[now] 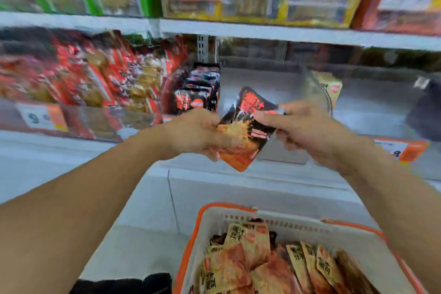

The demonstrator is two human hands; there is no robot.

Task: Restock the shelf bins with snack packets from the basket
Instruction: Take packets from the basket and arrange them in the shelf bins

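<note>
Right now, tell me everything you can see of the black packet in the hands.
The black snack packet is glossy film, black at its top with red lettering, orange-red at its bottom, with a food picture. It is tilted, held above the shelf edge in front of the bins. The left hand grips its left edge; the right hand pinches its right side.

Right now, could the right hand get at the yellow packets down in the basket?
Probably not yet: the right hand and left hand both grip a black and red packet. The basket lies open below, its yellow packets uncovered.
</note>
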